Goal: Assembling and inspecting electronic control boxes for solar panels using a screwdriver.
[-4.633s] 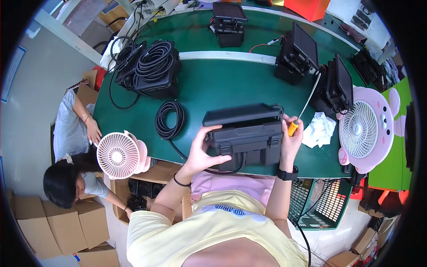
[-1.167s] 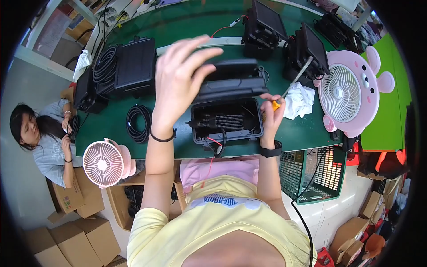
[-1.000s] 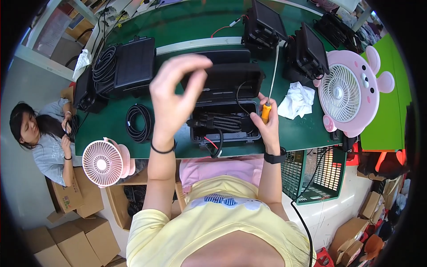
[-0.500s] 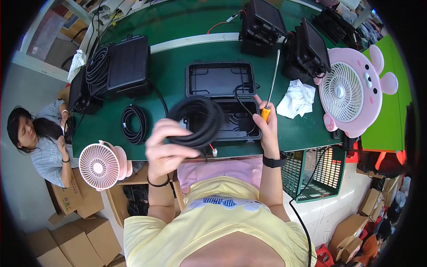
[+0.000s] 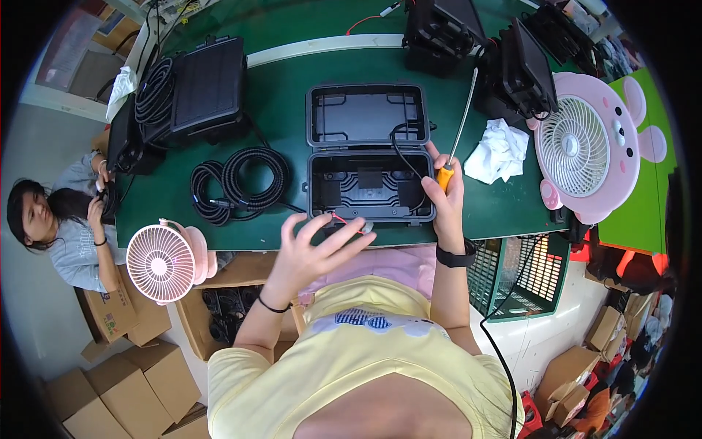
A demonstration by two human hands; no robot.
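Observation:
An open black plastic box (image 5: 369,219) lies before me with its lid (image 5: 368,115) tipped back on the far side. My right hand (image 5: 447,201) grips a screwdriver (image 5: 444,175) by its orange-yellow handle, the long shaft pointing away from me, and rests against the box's right wall. A thin black cable (image 5: 395,139) loops from the lid area into the box. At the near left corner my left hand (image 5: 318,249) is open, fingers spread beside a thin red wire (image 5: 338,218) with a small pale connector (image 5: 367,228). Left of the box lies a coil of black corrugated cable (image 5: 281,179).
Another cable coil (image 5: 207,194) touches the first. Black panelled units (image 5: 208,88) stand far left, similar boxes (image 5: 515,69) far right. Crumpled white tissue (image 5: 497,151) and a pink fan (image 5: 585,146) are right; a smaller fan (image 5: 161,263) is at the near left. A co-worker (image 5: 73,227) sits left.
The coiled cable left my left hand and now lies on the table beside the other coil. That hand has moved right to the box's near edge. My right hand keeps the screwdriver.

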